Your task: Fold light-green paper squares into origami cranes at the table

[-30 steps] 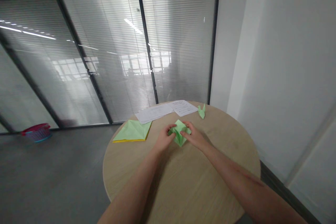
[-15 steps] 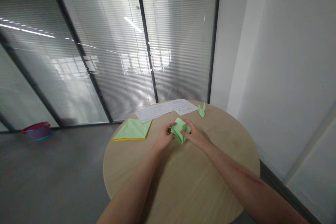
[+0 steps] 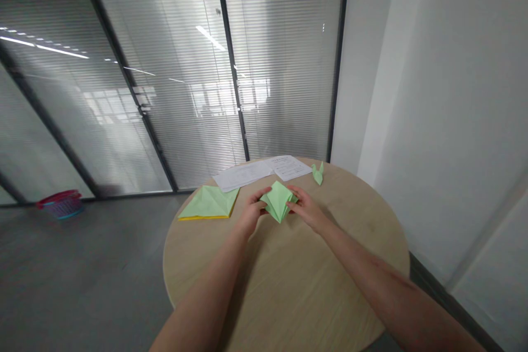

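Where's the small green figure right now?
Head view: the green figure stands at the far edge of the table, right of the white sheets, beyond the right hand.

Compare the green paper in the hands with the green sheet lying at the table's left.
The held paper is pinched between the left hand and right hand; the flat sheet lies untouched on the table. The held paper is smaller and folded to a point; the flat sheet is broader and shows a yellow edge. Both are light green paper.
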### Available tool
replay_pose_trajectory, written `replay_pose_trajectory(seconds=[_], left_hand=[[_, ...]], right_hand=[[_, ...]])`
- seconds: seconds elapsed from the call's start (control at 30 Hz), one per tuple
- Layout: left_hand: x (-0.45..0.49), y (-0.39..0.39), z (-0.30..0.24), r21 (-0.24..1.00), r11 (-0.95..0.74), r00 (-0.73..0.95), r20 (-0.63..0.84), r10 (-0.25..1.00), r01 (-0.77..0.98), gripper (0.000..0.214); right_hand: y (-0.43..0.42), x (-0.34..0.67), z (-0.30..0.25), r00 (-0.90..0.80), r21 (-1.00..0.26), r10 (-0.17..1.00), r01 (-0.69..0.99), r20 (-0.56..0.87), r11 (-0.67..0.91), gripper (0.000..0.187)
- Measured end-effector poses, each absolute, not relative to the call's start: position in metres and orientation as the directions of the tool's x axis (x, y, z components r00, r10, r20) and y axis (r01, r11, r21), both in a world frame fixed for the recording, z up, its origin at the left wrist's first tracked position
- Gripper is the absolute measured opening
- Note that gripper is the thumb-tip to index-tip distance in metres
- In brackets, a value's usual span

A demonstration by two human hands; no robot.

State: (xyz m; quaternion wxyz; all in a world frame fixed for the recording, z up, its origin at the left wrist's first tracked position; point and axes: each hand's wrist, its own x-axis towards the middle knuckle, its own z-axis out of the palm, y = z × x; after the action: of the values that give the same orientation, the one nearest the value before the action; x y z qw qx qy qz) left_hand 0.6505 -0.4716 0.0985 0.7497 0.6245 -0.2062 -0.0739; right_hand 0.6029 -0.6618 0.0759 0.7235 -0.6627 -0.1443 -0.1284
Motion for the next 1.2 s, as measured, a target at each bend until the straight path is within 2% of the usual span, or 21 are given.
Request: replay_pose_trajectory(seconds=[0.2,0.43,0.63,0.83,1.07,1.2], left_hand=[[0.651,-0.469,0.100,0.958,0.271,0.898,0.199,-0.392,-0.094,0.060],[0.648,-0.470,0.101,0.955,0.246,0.879,0.255,-0.403,-0.164,0.066],[0.649,-0.471,0.102,0.958,0.212,0.891,0.262,-0.371,-0.194,0.061],[0.647,-0.474,0.103,0.957,0.089,0.902,0.290,-0.320,-0.276,0.045],[0.646,-0.478,0.103,0.877,-0.067,0.852,0.441,-0.283,-0.476,0.026],[0.643,-0.480,0.104,0.869,-0.089,0.840,0.439,-0.319,-0.488,0.028]], right_hand=[[-0.662,0.601,0.080,0.935,-0.929,-0.006,0.354,0.356,0.106,0.050],[-0.662,0.602,0.079,0.939,-0.932,-0.050,0.345,0.341,0.112,0.044],[-0.663,0.601,0.079,0.944,-0.938,-0.061,0.328,0.323,0.112,0.040],[-0.661,0.601,0.081,0.937,-0.937,-0.063,0.346,0.342,0.047,0.039],[-0.661,0.605,0.077,0.946,-0.949,-0.095,0.314,0.309,0.037,0.032],[-0.662,0.605,0.075,0.936,-0.944,-0.122,0.328,0.330,-0.042,0.028]])
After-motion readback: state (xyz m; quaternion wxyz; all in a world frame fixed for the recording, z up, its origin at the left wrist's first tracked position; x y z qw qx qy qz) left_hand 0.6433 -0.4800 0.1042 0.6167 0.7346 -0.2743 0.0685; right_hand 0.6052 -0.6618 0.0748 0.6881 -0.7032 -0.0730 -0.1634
